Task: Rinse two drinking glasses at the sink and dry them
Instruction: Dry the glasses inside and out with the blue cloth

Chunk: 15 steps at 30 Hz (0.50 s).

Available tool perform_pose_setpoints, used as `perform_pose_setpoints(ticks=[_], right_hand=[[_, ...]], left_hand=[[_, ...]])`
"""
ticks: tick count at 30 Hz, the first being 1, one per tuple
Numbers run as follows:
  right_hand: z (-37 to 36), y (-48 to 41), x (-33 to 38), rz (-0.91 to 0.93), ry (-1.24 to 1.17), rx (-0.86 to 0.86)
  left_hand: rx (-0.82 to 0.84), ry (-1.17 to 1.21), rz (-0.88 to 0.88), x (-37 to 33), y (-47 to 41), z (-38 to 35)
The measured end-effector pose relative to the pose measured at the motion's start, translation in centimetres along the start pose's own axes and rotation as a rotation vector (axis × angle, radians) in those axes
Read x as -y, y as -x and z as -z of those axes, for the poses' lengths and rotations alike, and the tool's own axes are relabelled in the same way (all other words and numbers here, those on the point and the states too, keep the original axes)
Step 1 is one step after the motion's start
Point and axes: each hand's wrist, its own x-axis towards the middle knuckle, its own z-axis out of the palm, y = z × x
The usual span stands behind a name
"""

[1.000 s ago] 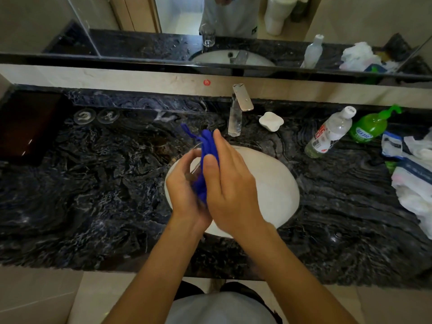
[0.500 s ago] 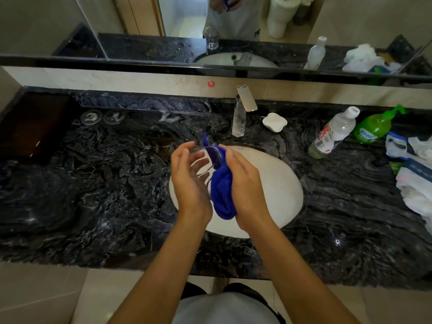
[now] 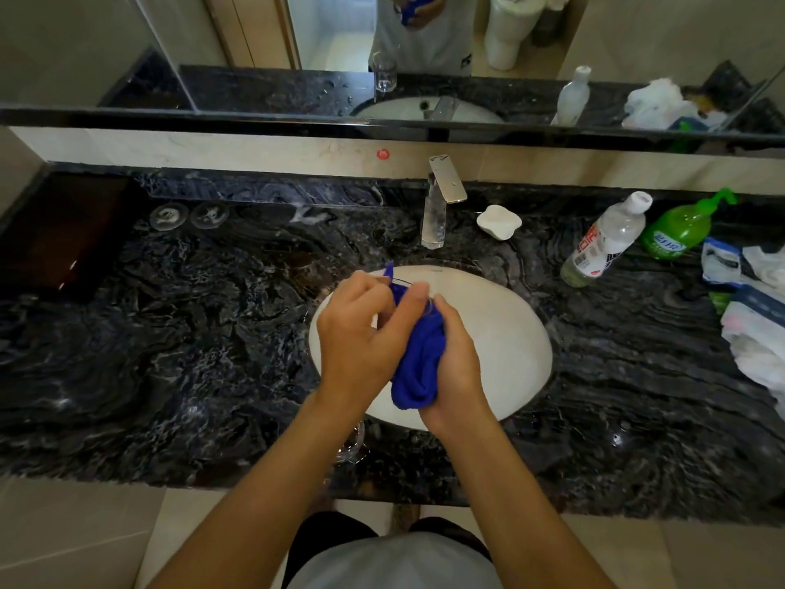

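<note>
Second glass (image 3: 350, 445) is sitting on the counter (image 3: 170, 354) at the near edge, partly hidden under the left forearm, just in front of the sink (image 3: 509, 333). Over the basin, both hands are working together. Left hand (image 3: 361, 337) is curling around a clear glass (image 3: 410, 293), thumb on one side and fingers wrapping the other; only the rim and a bit of wall are showing between the hands. Right hand (image 3: 456, 363) is closing on a blue cloth (image 3: 418, 367), bunching it and pressing it against the glass; cloth is hanging down between the palms, one corner poking up past the left fingers. Farther back, faucet (image 3: 437, 210) is standing behind the basin, no water running. White soap dish (image 3: 499, 221) is sitting just right of it. Clear bottle (image 3: 605, 242) and green bottle (image 3: 679, 229) are lying tilted at the right, near some white bags (image 3: 756, 333). Two round coasters (image 3: 189, 215) are lying back left. Mirror (image 3: 424, 44) is showing a glass reflection.
</note>
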Motion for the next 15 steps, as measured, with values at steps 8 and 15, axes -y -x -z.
perform_pose_setpoints(ticks=[8,15], right_hand=[[-0.4,-0.4,3.5,-0.15,0.133,0.184],[0.5,-0.5,4.5,-0.263,0.04,0.209]], left_hand=[[-0.163,0.762,0.807,-2.2,-0.8,0.3],[0.151,-0.115,-0.162,-0.2,-2.4,1.6]])
